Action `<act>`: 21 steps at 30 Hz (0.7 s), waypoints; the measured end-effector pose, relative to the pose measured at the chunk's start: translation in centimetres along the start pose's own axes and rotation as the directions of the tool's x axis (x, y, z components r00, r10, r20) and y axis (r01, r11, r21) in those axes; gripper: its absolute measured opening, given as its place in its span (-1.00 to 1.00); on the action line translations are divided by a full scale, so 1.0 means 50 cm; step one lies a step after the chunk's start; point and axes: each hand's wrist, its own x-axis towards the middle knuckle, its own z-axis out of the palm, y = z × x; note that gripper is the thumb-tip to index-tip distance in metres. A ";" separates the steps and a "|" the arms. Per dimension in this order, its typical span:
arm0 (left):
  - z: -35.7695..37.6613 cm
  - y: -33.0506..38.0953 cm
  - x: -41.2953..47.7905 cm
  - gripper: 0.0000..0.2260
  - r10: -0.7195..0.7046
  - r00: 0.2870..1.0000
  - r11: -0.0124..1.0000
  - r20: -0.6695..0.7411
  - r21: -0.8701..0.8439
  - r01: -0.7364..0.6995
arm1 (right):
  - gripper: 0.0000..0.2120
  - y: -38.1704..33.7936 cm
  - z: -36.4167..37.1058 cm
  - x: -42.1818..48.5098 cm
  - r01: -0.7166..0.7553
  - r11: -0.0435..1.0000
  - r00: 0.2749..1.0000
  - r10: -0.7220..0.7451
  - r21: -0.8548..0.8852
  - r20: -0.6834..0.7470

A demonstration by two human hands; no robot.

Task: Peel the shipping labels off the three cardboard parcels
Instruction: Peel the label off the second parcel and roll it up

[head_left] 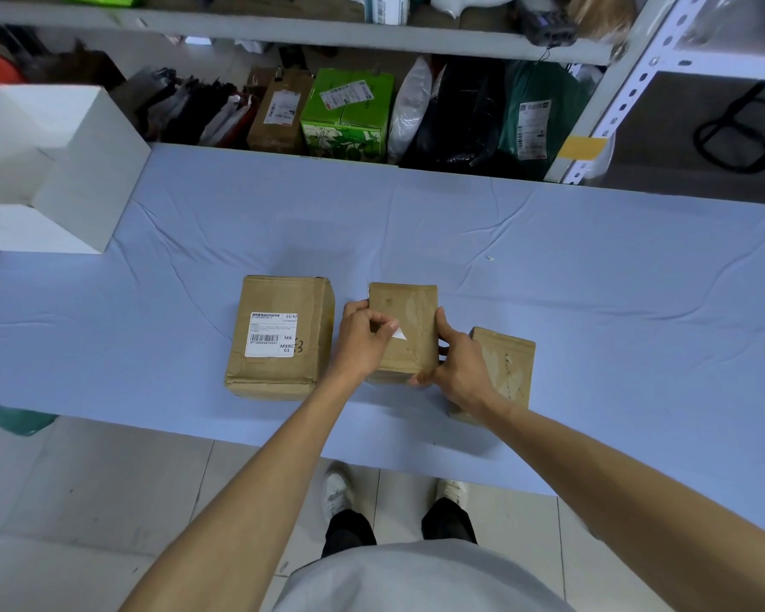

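Fingers of the left hand [365, 342] pinched a white label scrap [399, 333] on the middle parcel [409, 333], braced by the gripping right hand [458, 368]; hasty pulling risked tearing it.

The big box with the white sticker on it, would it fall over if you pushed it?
Probably not. The big box sits flat and wide on the blue table cover, so it would likely slide instead. Its cardboard looks dented and creased, so it may give a little. Its weight cannot be told.
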 end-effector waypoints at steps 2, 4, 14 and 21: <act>0.000 0.000 0.000 -0.93 -0.002 1.000 1.000 0.001 0.001 0.002 | 0.15 0.001 0.000 0.000 -0.004 1.000 1.000 0.004 0.010 0.000; -0.001 -0.001 0.000 -0.92 -0.003 1.000 1.000 0.002 0.004 0.003 | 0.14 0.003 0.000 0.000 -0.004 1.000 1.000 0.004 0.019 0.000; -0.002 0.001 0.000 -0.88 0.000 1.000 1.000 0.009 0.013 0.000 | 0.12 0.001 0.000 0.000 0.006 1.000 1.000 -0.006 0.022 -0.004; -0.005 0.002 -0.002 -0.86 0.002 1.000 1.000 0.024 0.014 -0.002 | 0.13 0.001 0.001 0.002 0.003 1.000 1.000 -0.003 0.012 -0.007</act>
